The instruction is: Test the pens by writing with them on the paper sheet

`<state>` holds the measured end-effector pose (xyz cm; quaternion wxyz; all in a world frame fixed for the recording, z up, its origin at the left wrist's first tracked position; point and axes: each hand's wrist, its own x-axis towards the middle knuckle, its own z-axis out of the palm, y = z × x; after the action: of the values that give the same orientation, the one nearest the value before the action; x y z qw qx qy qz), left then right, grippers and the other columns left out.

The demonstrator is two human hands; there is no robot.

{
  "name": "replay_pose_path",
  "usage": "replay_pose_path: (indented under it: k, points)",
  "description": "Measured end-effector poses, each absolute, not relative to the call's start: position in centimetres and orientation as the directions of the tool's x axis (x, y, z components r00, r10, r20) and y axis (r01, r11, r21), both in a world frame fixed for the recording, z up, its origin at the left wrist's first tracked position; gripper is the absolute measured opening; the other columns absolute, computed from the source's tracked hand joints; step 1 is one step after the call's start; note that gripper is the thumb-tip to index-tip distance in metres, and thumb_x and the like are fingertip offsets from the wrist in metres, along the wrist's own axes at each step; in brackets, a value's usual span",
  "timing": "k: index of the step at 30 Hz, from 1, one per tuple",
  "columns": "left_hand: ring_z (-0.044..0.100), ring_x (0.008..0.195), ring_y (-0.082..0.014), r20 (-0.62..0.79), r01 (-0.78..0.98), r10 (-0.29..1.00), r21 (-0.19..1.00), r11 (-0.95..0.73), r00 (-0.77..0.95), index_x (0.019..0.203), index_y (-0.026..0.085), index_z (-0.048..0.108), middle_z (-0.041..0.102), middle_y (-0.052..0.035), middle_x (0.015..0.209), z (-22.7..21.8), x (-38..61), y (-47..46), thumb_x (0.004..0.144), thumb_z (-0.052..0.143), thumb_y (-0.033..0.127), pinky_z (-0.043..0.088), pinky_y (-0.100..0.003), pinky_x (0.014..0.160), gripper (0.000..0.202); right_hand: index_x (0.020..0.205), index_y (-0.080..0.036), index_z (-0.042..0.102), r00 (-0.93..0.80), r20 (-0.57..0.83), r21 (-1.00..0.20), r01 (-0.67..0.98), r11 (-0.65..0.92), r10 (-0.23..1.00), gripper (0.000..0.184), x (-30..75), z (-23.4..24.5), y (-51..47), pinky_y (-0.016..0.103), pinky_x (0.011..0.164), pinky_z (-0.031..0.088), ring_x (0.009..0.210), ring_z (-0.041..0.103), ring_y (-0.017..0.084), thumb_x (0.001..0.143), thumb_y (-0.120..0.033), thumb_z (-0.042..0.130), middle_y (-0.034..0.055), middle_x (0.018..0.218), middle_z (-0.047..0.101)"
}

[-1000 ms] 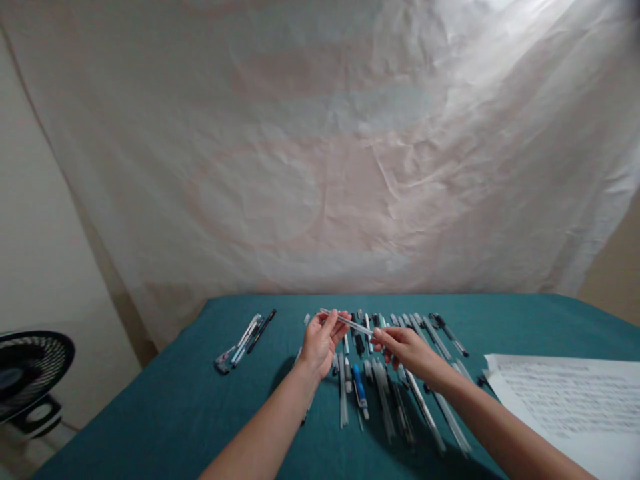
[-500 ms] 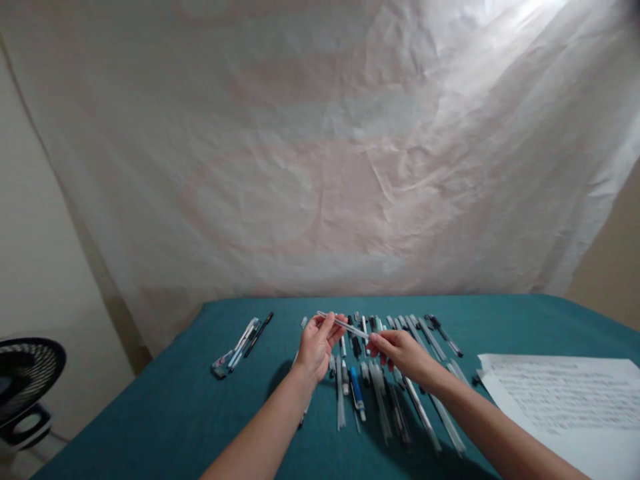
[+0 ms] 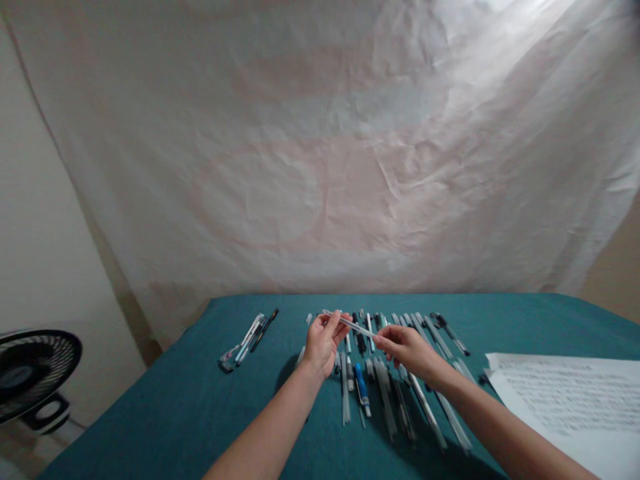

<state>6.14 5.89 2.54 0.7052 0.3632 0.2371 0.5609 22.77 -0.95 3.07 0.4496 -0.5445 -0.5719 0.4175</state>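
Observation:
A thin, clear pen barrel (image 3: 361, 329) is held slantwise above the table between both my hands. My left hand (image 3: 321, 341) pinches its far, upper end between thumb and fingers, palm partly turned up. The lower right end sits in the fingertips of my right hand (image 3: 406, 348), which partly hides it. Beneath and around the hands lie pen parts in rough rows: clear tubes, caps and refills. Among them is a blue pen (image 3: 361, 388), just below and right of my left hand. My forearms cover some of the parts.
A teal cloth (image 3: 190, 413) covers the table. At the left lies a small group of pens (image 3: 250, 339). A sheet of paper with handwriting (image 3: 575, 400) rests at the right. A black fan (image 3: 37, 377) stands beyond the left edge, and a pale sheet (image 3: 320, 167) hangs behind.
The whole view has shifted slightly, so everything sits a little further right. Both hands keep their hold on the clear pen barrel, nearly unmoved over the table.

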Motion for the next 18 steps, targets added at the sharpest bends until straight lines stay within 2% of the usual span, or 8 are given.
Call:
replay_pose_path:
  k: [4, 8, 11, 15, 18]
  points:
    - [0.063, 0.081, -0.0161, 0.071, -0.617, 0.966, 0.78, 0.1, 0.247, 0.078, 0.015, 0.048, 0.066, -0.0066, 0.083, 2.36, 6.18, 5.9, 0.069, 0.066, 0.024, 0.051, -0.026, 0.072, 0.021, 0.075, -0.013, 0.058, -0.079, -0.047, -0.986, 0.162, -0.033, 0.996, 0.046, 22.65, 2.91, -0.92, 0.019, 0.041, 0.039, 0.046, 0.05, 0.008, 0.072, -0.057, 0.044, 0.0027, 0.068, 0.06]
    - [0.063, 0.08, -0.0162, 0.069, -0.618, 0.971, 0.781, 0.092, 0.231, 0.078, 0.015, 0.048, 0.066, -0.0069, 0.083, 2.26, 6.01, 6.19, 0.069, 0.066, 0.024, 0.051, -0.026, 0.072, 0.021, 0.072, -0.013, 0.059, -0.043, 0.002, -0.975, 0.222, 0.012, 0.999, 0.038, 22.8, 2.85, -0.75, 0.019, 0.041, 0.039, 0.045, 0.049, 0.008, 0.068, -0.051, 0.054, 0.0005, 0.061, 0.059]
    - [0.063, 0.079, -0.0156, 0.062, -0.618, 0.974, 0.781, 0.089, 0.219, 0.077, 0.015, 0.048, 0.066, -0.0068, 0.082, 2.2, 5.82, 6.44, 0.069, 0.066, 0.024, 0.051, -0.025, 0.071, 0.021, 0.073, -0.013, 0.058, -0.034, 0.021, -0.98, 0.196, 0.028, 0.999, 0.032, 22.79, 3.01, -0.8, 0.019, 0.041, 0.04, 0.048, 0.051, 0.009, 0.066, -0.044, 0.059, -0.0007, 0.06, 0.056]
    - [0.064, 0.079, -0.0157, 0.058, -0.612, 0.975, 0.786, 0.088, 0.214, 0.077, 0.015, 0.049, 0.066, -0.0069, 0.082, 2.14, 5.76, 6.33, 0.069, 0.066, 0.024, 0.051, -0.026, 0.071, 0.021, 0.077, -0.015, 0.056, -0.073, 0.029, -0.99, 0.136, 0.039, 0.997, 0.027, 22.43, 2.96, -1.02, 0.02, 0.041, 0.041, 0.047, 0.049, 0.009, 0.07, -0.041, 0.055, -0.003, 0.058, 0.052]
    - [0.064, 0.079, -0.0162, 0.058, -0.603, 0.977, 0.794, 0.08, 0.206, 0.076, 0.015, 0.049, 0.066, -0.0077, 0.082, 2.04, 5.85, 6.18, 0.068, 0.066, 0.024, 0.051, -0.027, 0.071, 0.021, 0.072, -0.015, 0.055, -0.078, 0.015, -0.981, 0.192, 0.03, 0.997, 0.027, 22.27, 2.65, -1.01, 0.019, 0.039, 0.039, 0.042, 0.046, 0.008, 0.071, -0.041, 0.053, -0.0044, 0.053, 0.048]
